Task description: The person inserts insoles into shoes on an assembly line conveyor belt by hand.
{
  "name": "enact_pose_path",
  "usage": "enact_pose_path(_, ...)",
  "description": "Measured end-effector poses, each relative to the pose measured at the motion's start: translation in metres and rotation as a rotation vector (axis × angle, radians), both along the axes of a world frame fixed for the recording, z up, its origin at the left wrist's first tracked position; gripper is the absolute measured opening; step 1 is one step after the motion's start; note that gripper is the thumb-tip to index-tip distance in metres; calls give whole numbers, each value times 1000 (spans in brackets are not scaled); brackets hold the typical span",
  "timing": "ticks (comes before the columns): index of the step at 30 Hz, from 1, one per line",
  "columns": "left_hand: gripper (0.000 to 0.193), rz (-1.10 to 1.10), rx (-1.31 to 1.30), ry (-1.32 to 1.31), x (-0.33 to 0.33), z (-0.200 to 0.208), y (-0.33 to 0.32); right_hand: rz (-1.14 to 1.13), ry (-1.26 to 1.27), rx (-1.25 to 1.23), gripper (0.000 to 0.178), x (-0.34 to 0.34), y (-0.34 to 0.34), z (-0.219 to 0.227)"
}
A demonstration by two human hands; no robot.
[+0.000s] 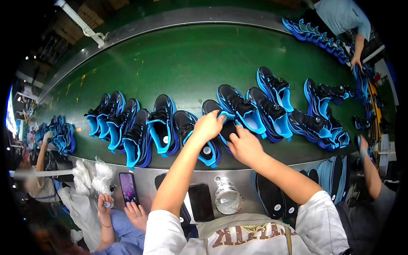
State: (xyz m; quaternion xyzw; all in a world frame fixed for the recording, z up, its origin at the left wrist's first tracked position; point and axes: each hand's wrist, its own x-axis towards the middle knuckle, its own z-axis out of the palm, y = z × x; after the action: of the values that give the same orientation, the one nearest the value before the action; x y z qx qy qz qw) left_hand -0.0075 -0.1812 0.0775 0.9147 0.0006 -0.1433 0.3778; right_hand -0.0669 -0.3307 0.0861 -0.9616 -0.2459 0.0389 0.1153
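Observation:
A black sneaker with bright blue lining (210, 106) stands on the green belt in front of me. My left hand (208, 127) pinches the upper edge of its opening. At the other side of the opening, my right hand (246, 147) grips the collar with curled fingers, some of them partly hidden at the shoe's mouth. Just left of my left forearm is another such sneaker (185, 120), with a round white sticker on its insole. Close by on the right stands a further matching sneaker (231, 98).
Several more sneakers (162, 106) line the green belt (178, 55) on both sides. Along the near metal ledge lie a dark phone (200, 203), a white-smeared cup (228, 197) and black insoles (269, 197). A neighbour's hands (136, 215) are beside a lit phone (128, 189); other people work at both ends.

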Motion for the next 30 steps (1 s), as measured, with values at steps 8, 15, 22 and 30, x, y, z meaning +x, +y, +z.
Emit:
enact_pose_path(8,35,-76,-112,147,13,-3,12,157,316,-177,17,24,-10,-2)
enact_pose_path(15,33,-59,-93,123,10,-8,9,278,34,-91,12,31,-1,-49)
enact_pose_path(22,34,-53,-10,93,7,-8,7,357,249,-541,24,40,9,-63)
enact_pose_path(30,34,-22,35,-542,-2,-22,-11,670,347,-649,26,59,10,-48)
